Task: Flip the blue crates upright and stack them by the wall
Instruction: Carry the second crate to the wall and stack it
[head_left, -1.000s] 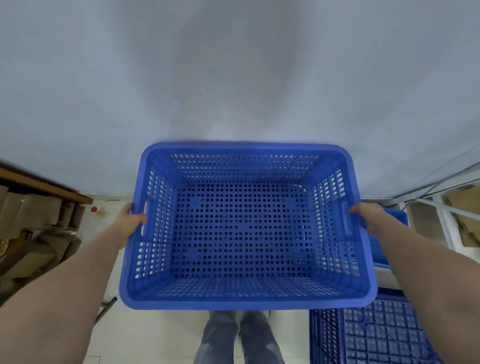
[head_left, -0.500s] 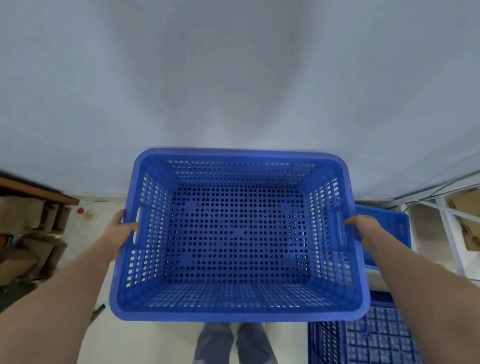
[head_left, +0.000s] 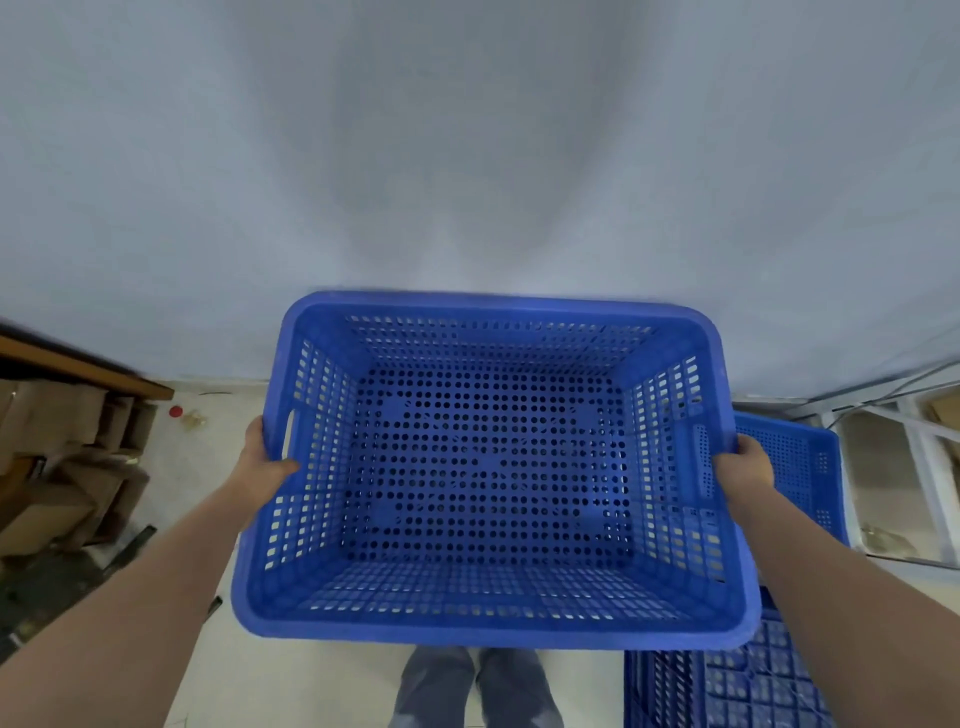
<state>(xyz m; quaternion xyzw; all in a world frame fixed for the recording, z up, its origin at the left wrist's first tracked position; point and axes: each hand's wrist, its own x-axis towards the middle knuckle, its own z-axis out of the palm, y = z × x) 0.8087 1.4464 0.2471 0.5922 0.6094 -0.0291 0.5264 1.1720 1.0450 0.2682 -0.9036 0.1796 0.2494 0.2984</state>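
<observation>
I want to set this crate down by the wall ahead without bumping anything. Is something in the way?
Nothing visible blocks it. The held crate, gripped by the left hand and right hand, faces bare floor below the wall. Another blue crate sits off to the right; the floor beneath the held crate is hidden.

Dim, even indoor light, soft shadow band down the wall (head_left: 478, 156), wide-angle bending at edges, slight blur overall

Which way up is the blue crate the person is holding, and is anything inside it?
Upright and empty: the blue crate opens toward the camera, its perforated floor bare, held by left hand and right hand.
</observation>
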